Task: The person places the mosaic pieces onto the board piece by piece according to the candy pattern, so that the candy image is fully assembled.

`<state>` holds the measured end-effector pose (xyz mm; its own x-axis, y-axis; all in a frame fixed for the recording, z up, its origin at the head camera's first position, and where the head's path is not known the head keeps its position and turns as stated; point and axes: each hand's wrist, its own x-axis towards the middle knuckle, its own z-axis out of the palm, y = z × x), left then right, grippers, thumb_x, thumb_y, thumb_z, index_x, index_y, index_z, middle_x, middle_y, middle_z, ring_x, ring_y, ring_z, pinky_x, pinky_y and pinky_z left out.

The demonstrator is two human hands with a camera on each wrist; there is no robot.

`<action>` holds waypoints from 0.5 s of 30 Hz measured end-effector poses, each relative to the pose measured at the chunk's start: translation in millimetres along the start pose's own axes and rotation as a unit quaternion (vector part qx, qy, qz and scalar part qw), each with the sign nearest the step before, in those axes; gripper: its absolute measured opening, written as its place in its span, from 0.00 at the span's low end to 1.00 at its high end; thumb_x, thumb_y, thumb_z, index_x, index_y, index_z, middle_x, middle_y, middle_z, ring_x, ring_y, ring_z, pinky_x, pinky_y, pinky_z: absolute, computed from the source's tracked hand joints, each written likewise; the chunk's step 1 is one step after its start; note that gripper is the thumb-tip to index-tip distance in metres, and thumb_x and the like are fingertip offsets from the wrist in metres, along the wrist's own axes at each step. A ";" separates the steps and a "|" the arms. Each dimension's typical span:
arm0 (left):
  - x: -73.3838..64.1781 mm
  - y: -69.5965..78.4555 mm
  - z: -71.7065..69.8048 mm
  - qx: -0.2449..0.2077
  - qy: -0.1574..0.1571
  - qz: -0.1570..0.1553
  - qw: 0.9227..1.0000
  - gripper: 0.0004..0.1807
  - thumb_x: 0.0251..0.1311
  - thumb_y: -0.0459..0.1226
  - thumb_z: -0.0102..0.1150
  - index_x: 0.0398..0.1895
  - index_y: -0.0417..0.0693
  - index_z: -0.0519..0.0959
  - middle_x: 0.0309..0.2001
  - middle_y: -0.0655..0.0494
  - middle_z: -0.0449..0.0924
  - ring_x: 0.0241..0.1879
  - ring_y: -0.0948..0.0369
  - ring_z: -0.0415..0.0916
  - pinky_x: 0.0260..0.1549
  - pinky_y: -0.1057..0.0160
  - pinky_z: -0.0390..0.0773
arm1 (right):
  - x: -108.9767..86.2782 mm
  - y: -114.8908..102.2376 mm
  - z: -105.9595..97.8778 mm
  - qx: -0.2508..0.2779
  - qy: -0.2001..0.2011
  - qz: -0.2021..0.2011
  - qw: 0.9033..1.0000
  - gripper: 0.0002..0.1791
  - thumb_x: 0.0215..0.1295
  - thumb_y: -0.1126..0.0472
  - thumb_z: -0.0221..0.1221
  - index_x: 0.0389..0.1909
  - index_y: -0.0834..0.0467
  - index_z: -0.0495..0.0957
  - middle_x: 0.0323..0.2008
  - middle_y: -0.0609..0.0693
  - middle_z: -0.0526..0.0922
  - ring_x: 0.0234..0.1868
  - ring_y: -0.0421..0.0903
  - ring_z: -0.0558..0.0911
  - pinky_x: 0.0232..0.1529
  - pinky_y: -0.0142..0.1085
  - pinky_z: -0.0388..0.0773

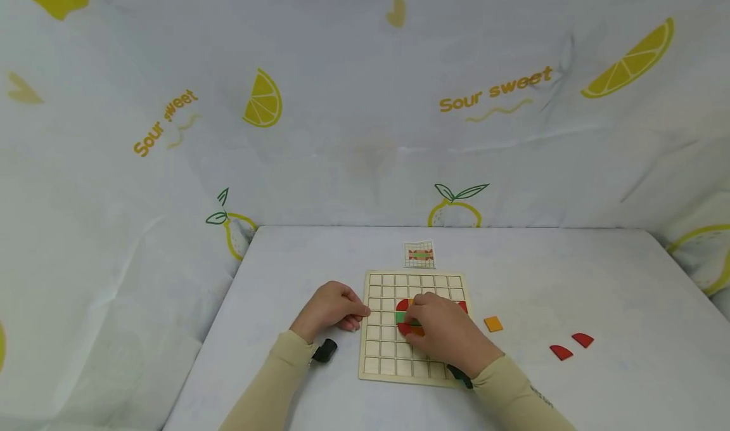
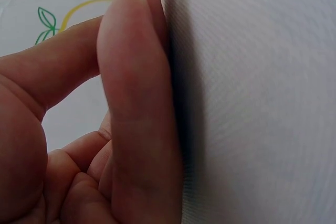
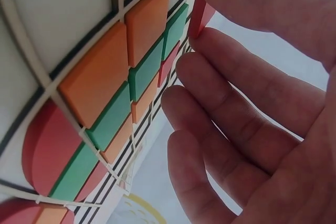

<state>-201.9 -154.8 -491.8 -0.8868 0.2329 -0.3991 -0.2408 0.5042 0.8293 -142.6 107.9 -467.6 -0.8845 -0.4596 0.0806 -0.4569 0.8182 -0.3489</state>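
Note:
A light wooden grid board (image 1: 388, 367) lies on the white table. At its left edge my left hand (image 1: 336, 305) pinches the rim between thumb and forefinger. My right hand (image 1: 453, 329) is over the middle of the grid. Between its thumb and forefinger it holds a red piece (image 3: 198, 17), partly covered by the thumb; the other fingers are bent beside the board. Green squares (image 3: 147, 66) sit in a row of cells, with orange squares (image 3: 97, 77) alongside. Red rounded pieces (image 3: 52, 145) lie at the row's end. In the head view my right hand hides part of this pattern.
Behind the board lies a small pattern card (image 1: 419, 254). To the right are a loose orange square (image 1: 493, 324) and two red quarter circles, one nearer (image 1: 561, 352) and one farther (image 1: 583, 340). A lemon-print cloth (image 1: 365, 165) hangs behind the table.

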 end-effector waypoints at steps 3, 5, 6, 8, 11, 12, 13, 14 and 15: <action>-0.9 -1.3 -1.2 -0.005 0.002 -0.003 1.000 0.10 0.59 0.37 0.80 0.33 0.42 0.86 0.27 0.52 0.88 0.22 0.64 0.84 0.25 0.67 0.88 | 1.7 -1.5 1.5 -0.004 -0.004 -0.003 1.000 0.11 0.59 0.51 0.81 0.36 0.51 0.90 0.36 0.39 0.82 0.39 0.38 0.78 0.45 0.37 0.85; -1.6 -1.8 -2.0 -0.007 0.003 -0.006 1.000 0.10 0.59 0.37 0.80 0.33 0.42 0.86 0.27 0.52 0.88 0.22 0.64 0.84 0.25 0.67 0.88 | 2.8 -2.1 3.1 -0.007 -0.006 -0.006 1.000 0.12 0.58 0.51 0.81 0.36 0.51 0.91 0.36 0.39 0.82 0.39 0.39 0.78 0.45 0.37 0.85; -1.7 -2.2 -2.5 -0.008 0.003 -0.006 1.000 0.10 0.59 0.37 0.80 0.33 0.42 0.86 0.27 0.52 0.88 0.22 0.64 0.84 0.25 0.67 0.88 | 3.4 -2.4 4.1 -0.009 -0.005 -0.009 1.000 0.12 0.58 0.51 0.81 0.36 0.50 0.91 0.36 0.39 0.82 0.39 0.38 0.78 0.44 0.37 0.85; -2.2 -2.9 -2.9 -0.006 0.004 -0.009 1.000 0.10 0.59 0.37 0.80 0.33 0.42 0.86 0.26 0.52 0.88 0.21 0.64 0.84 0.25 0.67 0.88 | 3.9 -2.9 6.2 -0.004 -0.007 -0.012 1.000 0.11 0.58 0.51 0.81 0.36 0.50 0.90 0.36 0.39 0.82 0.38 0.38 0.77 0.42 0.35 0.84; -1.9 -2.4 -2.5 -0.004 0.002 -0.005 1.000 0.10 0.59 0.37 0.80 0.32 0.42 0.86 0.26 0.52 0.88 0.21 0.64 0.84 0.25 0.67 0.87 | 3.5 -2.2 8.6 -0.002 -0.005 -0.018 1.000 0.10 0.58 0.52 0.81 0.34 0.49 0.90 0.34 0.38 0.81 0.36 0.37 0.73 0.37 0.32 0.79; -1.6 -2.1 -2.2 -0.003 0.000 -0.003 1.000 0.10 0.60 0.38 0.80 0.32 0.43 0.86 0.26 0.52 0.88 0.21 0.64 0.84 0.25 0.68 0.87 | 3.3 -2.1 9.5 -0.002 -0.002 -0.021 1.000 0.10 0.58 0.53 0.81 0.34 0.49 0.89 0.33 0.38 0.80 0.35 0.37 0.72 0.35 0.31 0.77; -1.7 -1.5 -1.9 -0.001 -0.001 -0.002 1.000 0.10 0.60 0.38 0.79 0.32 0.43 0.86 0.26 0.52 0.88 0.21 0.64 0.84 0.24 0.68 0.87 | 3.3 -2.0 10.1 -0.002 -0.002 -0.023 1.000 0.09 0.58 0.53 0.80 0.33 0.49 0.89 0.32 0.37 0.80 0.35 0.36 0.71 0.35 0.31 0.76; -1.6 -0.9 -1.6 0.000 -0.001 -0.001 1.000 0.10 0.60 0.38 0.80 0.32 0.43 0.86 0.26 0.52 0.88 0.21 0.64 0.84 0.24 0.68 0.87 | 3.6 -2.0 10.6 -0.002 0.002 -0.027 1.000 0.09 0.58 0.54 0.80 0.33 0.49 0.89 0.32 0.37 0.80 0.34 0.36 0.71 0.34 0.30 0.75; -1.6 -0.5 -1.7 0.000 0.000 0.000 1.000 0.10 0.60 0.38 0.80 0.32 0.43 0.86 0.26 0.52 0.88 0.21 0.64 0.84 0.24 0.68 0.87 | 4.1 -2.1 11.3 -0.003 0.006 -0.032 0.999 0.08 0.58 0.55 0.80 0.32 0.50 0.89 0.31 0.38 0.79 0.34 0.37 0.71 0.33 0.30 0.75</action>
<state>-201.0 -156.8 -491.0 -0.8869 0.2326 -0.3991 -0.2411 0.5039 0.8294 -144.2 100.4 -477.1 -0.8539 -0.5079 0.1134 -0.5140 0.7889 -0.3367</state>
